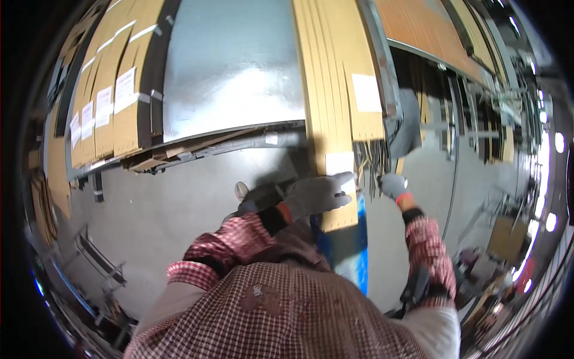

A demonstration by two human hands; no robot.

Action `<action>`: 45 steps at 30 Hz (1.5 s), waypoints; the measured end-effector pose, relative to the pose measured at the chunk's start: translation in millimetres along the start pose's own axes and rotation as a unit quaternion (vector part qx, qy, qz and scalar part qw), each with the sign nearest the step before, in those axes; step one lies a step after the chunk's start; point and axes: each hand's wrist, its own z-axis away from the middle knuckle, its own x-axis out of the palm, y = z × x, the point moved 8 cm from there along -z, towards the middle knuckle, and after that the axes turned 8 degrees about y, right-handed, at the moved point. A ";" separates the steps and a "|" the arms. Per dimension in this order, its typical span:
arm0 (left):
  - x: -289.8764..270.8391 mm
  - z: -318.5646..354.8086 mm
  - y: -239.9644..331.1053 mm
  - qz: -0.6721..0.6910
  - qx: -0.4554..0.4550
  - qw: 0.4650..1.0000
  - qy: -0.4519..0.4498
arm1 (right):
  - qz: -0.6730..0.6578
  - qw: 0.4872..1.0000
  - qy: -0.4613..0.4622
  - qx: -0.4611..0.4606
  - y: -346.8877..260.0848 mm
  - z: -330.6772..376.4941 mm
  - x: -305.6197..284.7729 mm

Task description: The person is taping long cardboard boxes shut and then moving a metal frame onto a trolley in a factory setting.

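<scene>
A person's gray-gloved left grip (318,195) lies with fingers spread across the near end of a long tan carton (327,119), at the edge of a white label (339,161). The right grip (393,186), apart from the carton, is beside thin dark strips (371,170); whether it clasps any cannot be told. Beyond the left grip, a shiny metal-topped table (233,72) stretches along the carton's left.

i count my two gloves (317,196), one apron (287,299), four labels (125,88) on left cartons (104,139), two on middle cartons (329,102).
</scene>
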 end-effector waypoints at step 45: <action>17.6 4.3 15.4 0.201 0.063 0.972 -0.106 | -0.335 0.889 0.308 0.050 -177.5 102.0 -102.0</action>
